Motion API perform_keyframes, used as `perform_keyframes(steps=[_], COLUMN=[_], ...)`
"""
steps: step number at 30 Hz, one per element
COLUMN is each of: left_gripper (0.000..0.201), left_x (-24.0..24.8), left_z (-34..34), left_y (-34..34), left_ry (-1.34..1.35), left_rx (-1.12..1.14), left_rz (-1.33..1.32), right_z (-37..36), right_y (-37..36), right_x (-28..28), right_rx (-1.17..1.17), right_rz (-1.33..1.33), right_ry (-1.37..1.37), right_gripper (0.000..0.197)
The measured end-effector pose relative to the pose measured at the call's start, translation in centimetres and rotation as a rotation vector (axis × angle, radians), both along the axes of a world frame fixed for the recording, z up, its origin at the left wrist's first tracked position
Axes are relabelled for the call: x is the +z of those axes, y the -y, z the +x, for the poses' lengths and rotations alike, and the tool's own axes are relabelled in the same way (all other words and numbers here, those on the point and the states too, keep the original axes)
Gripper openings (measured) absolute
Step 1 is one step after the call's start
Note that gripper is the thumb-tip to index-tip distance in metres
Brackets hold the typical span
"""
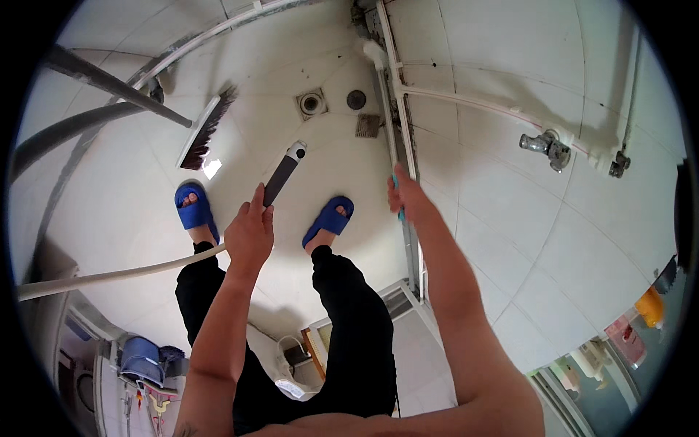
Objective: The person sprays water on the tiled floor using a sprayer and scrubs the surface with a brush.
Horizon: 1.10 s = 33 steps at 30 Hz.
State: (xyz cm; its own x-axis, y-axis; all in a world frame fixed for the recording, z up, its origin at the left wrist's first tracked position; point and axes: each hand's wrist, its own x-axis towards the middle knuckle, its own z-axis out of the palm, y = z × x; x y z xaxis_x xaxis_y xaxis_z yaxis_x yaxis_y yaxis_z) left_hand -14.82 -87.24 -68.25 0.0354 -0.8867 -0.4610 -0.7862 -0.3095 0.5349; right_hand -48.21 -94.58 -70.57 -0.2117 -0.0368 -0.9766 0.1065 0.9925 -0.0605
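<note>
Two bare hands: both were occupied, the left hand (pixel 250 237) left of the frame's centre, the right hand (pixel 411 198) right of it.
Left grip: fingers closed around the lower part of a grey-and-white handle (pixel 282 175), which slanted to the upper right, near the middle of the frame, its white end foremost.
Right grip: fingers curled narrowly about a turquoise object (pixel 401 213), mostly covered, in front of the wall's foot; its kind could not be told.
Hose: a cream hose (pixel 124 277) curved in from the left edge to the left fist; whether it met the handle inside could not be told.
Step in hand: seemingly, the handle was being held out over the floor (pixel 145 218) while the turquoise object was gripped separately; no water showed leaving it.
Next move's needs: probably a firm left grip, a steady angle and slack hose clear of the left leg.
Slippers: one blue slipper (pixel 193 207) stood left of the handle, the other (pixel 331 218) right of it.
Broom head: dark bristles (pixel 204 135) rested on the floor, upper left.
Drain: a square drain (pixel 311 104) sat at upper centre.
Wall tap: a metal tap (pixel 542 144) jutted out at upper right.
</note>
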Motion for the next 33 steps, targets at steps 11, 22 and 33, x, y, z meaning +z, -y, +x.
perform_keyframes(steps=[11, 22, 33], left_gripper=[0.042, 0.043, 0.043], left_x=[-0.1, -0.3, -0.1], left_z=[1.0, 0.9, 0.2], left_y=[0.1, 0.5, -0.4], left_ry=[-0.024, -0.033, -0.091], left_rx=[0.018, -0.006, -0.033], left_rz=[0.033, 0.030, -0.008], right_z=[2.0, 0.4, 2.0], right_y=[-3.8, 1.0, 0.1], right_x=[1.6, -0.6, 2.6], right_rx=[0.213, 0.080, -0.086], right_rz=[-0.165, -0.076, 0.012], right_ry=[-0.274, -0.038, 0.054], right_gripper=[0.044, 0.046, 0.047])
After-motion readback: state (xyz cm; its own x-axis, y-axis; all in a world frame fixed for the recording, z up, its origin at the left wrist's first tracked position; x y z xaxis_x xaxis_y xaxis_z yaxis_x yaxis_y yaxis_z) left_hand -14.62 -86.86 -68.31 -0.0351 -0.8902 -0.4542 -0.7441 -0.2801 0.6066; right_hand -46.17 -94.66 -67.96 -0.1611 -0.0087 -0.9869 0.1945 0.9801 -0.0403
